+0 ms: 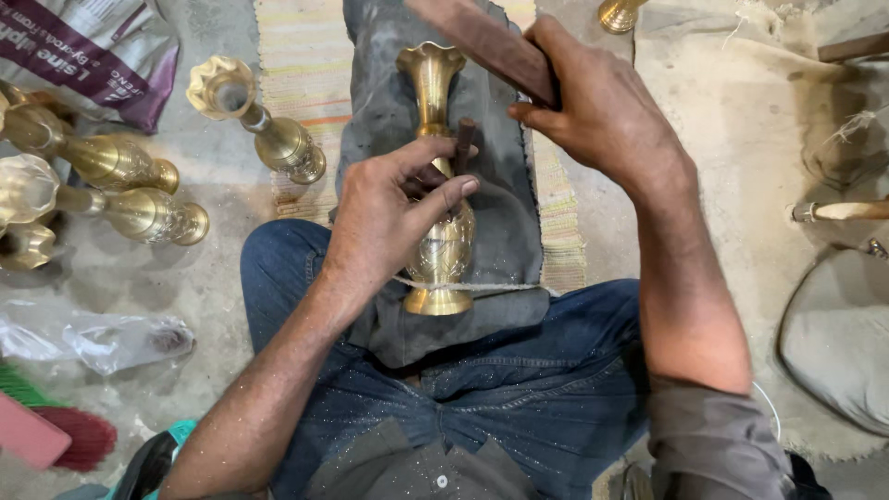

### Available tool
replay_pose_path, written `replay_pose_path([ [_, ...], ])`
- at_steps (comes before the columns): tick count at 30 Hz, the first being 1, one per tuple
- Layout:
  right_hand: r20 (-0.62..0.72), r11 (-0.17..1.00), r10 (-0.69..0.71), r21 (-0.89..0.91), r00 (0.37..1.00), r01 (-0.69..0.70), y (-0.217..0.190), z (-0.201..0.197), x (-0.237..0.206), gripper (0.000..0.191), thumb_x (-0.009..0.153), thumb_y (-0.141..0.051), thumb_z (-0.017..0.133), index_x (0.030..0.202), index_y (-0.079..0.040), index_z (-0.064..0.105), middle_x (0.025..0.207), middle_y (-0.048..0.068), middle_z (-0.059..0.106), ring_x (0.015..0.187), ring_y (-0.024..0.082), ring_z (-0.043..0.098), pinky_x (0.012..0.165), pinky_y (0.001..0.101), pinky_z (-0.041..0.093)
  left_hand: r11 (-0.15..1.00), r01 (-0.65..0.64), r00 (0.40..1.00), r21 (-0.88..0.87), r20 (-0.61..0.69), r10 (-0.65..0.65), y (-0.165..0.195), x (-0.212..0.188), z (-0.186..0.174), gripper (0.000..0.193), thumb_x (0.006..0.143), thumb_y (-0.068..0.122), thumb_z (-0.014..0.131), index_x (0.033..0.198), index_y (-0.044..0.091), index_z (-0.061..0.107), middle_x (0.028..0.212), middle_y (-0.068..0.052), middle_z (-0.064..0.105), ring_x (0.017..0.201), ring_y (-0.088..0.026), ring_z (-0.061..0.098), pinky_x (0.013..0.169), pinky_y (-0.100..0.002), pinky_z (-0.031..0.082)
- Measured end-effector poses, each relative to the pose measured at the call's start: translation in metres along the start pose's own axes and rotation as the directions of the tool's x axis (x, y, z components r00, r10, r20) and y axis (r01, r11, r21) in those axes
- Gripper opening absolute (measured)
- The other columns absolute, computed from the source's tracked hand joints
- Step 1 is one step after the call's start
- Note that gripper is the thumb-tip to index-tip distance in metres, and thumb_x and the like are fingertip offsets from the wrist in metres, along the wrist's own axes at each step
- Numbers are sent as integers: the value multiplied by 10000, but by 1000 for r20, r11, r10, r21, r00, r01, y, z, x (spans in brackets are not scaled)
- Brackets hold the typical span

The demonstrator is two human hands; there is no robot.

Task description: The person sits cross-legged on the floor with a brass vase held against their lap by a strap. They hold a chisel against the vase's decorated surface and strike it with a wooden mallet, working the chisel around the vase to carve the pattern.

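A brass vase (437,231) with a flared, scalloped mouth lies on a dark grey cloth (500,231) across my lap, its foot toward me. A thin cord (491,287) runs across its base. My left hand (384,218) grips a short dark chisel-like tool (463,139) with its tip against the vase's neck. Above and to the right, my right hand (593,106) is closed on a dark wooden block (491,42) held over the tool.
Several finished brass vases (130,190) lie on the concrete floor at left, one (259,120) on a striped mat (306,65). A printed sack (83,46) is at top left, a clear plastic bag (102,338) at left, and a wooden-handled tool (838,211) at right.
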State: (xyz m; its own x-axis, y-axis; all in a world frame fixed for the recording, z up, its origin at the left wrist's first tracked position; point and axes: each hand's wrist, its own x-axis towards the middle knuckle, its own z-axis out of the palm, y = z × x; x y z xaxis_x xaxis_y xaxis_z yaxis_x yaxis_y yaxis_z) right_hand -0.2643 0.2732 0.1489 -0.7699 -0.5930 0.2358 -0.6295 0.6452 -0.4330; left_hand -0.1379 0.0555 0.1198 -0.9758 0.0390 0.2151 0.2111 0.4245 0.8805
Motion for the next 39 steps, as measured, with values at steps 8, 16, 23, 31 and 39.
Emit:
replay_pose_path([
  [8,-9,991,-87,104,996,88,16,17,-6,351,914,-169,845,1198,-77,662,992,152,729,884,337,723,712,459,522,996,41,999,-77,-5,-42,5,6,6,349,947,184,780,1269,71,708,850,-45,795,752,-84,752,670,-251,620],
  [16,76,975,205,77,976,-211,10,-9,-2,325,928,-231,855,1071,-51,625,835,168,653,770,349,667,722,469,503,997,75,997,-19,29,-75,0,10,7,318,944,188,773,1230,64,706,811,-42,789,725,-86,758,655,-256,629],
  [23,-22,1000,17,-18,1000,-18,10,-16,-14,288,935,-167,842,1097,-54,632,815,147,641,752,342,648,682,452,493,995,88,996,41,16,-88,-2,12,8,290,931,214,788,1165,56,723,770,-50,780,702,-100,767,621,-279,620],
  [31,-14,971,-197,-139,980,193,23,-1,-12,359,840,-146,853,1131,-55,664,806,138,675,785,311,672,658,444,494,999,37,999,30,37,-38,-4,11,7,302,960,218,759,1207,50,711,772,-43,774,718,-100,774,644,-264,649],
  [39,-19,993,-89,72,996,90,36,9,-9,273,930,-103,821,1133,-35,652,882,136,710,835,237,705,708,400,546,997,40,997,61,69,-44,-9,15,5,304,970,227,756,1210,46,712,764,-57,772,682,-105,761,592,-267,626],
])
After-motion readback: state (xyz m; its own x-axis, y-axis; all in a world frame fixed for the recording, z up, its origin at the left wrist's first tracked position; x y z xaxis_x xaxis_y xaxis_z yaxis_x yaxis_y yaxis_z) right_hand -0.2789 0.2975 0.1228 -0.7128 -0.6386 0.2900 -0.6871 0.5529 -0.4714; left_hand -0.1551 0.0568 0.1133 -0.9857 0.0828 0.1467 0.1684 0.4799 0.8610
